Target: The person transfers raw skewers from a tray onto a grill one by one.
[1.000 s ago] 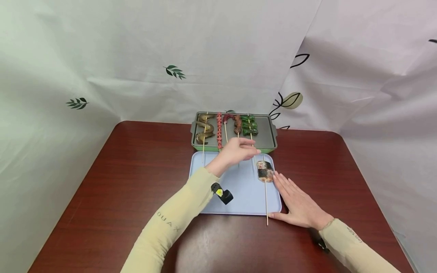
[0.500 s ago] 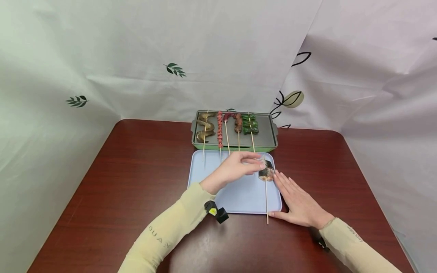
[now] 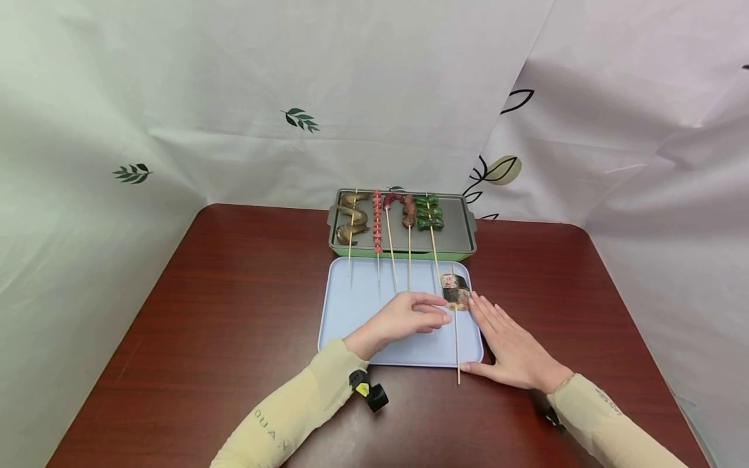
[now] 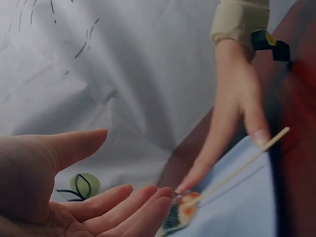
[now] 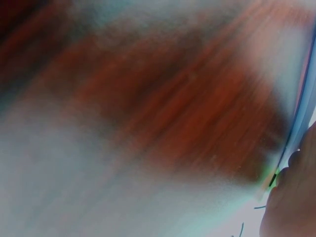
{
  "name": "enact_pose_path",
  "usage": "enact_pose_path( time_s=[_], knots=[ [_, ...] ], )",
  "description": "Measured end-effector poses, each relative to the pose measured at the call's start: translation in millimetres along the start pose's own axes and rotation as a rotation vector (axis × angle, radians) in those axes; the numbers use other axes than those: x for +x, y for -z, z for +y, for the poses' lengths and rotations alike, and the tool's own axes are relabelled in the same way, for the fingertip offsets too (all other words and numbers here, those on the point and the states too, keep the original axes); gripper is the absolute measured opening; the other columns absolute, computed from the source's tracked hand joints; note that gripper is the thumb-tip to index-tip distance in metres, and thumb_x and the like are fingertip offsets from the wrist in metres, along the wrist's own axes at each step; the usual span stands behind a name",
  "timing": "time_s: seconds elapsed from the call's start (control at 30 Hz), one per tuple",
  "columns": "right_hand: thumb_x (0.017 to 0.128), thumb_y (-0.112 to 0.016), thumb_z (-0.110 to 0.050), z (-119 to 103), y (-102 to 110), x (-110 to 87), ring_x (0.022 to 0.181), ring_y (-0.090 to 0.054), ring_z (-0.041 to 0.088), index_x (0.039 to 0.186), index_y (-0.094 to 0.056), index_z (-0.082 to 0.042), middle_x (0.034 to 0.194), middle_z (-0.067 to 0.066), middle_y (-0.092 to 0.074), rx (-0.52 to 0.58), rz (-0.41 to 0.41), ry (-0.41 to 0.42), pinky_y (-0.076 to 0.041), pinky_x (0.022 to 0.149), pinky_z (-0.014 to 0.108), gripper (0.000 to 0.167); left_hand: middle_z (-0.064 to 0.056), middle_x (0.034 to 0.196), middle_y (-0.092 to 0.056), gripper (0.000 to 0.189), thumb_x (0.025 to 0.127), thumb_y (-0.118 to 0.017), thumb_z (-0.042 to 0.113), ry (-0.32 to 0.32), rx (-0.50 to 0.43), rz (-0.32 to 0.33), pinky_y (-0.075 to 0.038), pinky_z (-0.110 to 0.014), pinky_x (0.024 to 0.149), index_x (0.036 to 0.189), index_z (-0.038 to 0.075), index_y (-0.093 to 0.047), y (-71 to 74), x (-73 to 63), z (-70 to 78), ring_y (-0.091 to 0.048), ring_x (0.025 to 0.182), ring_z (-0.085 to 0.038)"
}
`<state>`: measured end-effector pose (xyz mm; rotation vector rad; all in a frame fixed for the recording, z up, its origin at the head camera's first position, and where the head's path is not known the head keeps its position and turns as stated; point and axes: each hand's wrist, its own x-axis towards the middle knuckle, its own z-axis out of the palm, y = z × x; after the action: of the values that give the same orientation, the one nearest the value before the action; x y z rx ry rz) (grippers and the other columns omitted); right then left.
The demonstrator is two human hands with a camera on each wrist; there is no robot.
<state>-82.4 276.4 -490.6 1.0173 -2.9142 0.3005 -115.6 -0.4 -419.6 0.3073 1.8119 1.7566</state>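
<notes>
A skewer with two dark-and-white chunks (image 3: 455,298) lies along the right side of the pale blue tray (image 3: 351,305), its bare stick reaching past the front edge. My left hand (image 3: 404,322) hovers over the tray, fingertips close beside that stick just below the chunks. In the left wrist view, the left hand (image 4: 29,173) has its thumb and loosely bent fingers apart, nothing between them. My right hand (image 3: 512,348) rests against the tray's right edge, fingers straight, thumb at the front corner near the stick's end. The right wrist view catches only part of the right hand (image 5: 294,202).
Behind the tray stands a green grill pan (image 3: 456,227). On it lie skewers of brown wings (image 3: 352,214), small red pieces (image 3: 377,224), a dark red curl (image 3: 393,200), brown meat (image 3: 408,211) and green peppers (image 3: 429,213), sticks overhanging the tray. Fabric walls (image 3: 234,97) surround the wooden table (image 3: 251,292).
My left hand has moved from the green pepper skewer's stick back towards me, past the chunks, to the lower stick of the chunk skewer. My right hand stays in place.
</notes>
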Motion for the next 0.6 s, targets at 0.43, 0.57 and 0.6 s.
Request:
enact_pose_path(
  time_s=[0.43,0.57,0.6],
  knots=[
    [0.088,-0.061,-0.073,2,-2,-0.3,0.151,-0.02,0.034,0.16,-0.019,0.003,0.166,0.019,-0.018,-0.003,-0.004,0.005,-0.012,0.125,0.039,0.114,-0.016,0.106,-0.074,0.047,0.094,-0.074,0.014,0.106,-0.08,0.003,-0.061,-0.036,0.085,0.132,-0.01,-0.06,-14.3,4.2,-39.6,-0.072,0.097,-0.029],
    [0.088,-0.062,-0.073,1,-1,-0.4,0.151,-0.021,0.035,0.16,-0.019,0.004,0.166,0.019,-0.019,-0.004,0.001,0.006,-0.014,0.125,0.041,0.114,-0.021,0.109,-0.072,0.049,0.095,-0.072,0.013,0.127,-0.127,-0.014,-0.06,-0.037,0.087,0.134,-0.012,-0.057,-20.0,8.1,-43.8,-0.071,0.101,-0.032],
    [0.088,-0.062,-0.072,1,-1,-0.4,0.151,-0.022,0.035,0.159,-0.02,0.004,0.165,0.02,-0.02,-0.004,0.005,0.009,-0.015,0.124,0.042,0.113,-0.021,0.11,-0.072,0.049,0.096,-0.071,0.013,0.13,-0.136,-0.019,-0.06,-0.037,0.088,0.135,-0.013,-0.056,-21.4,9.0,-44.1,-0.071,0.102,-0.033]
  ],
)
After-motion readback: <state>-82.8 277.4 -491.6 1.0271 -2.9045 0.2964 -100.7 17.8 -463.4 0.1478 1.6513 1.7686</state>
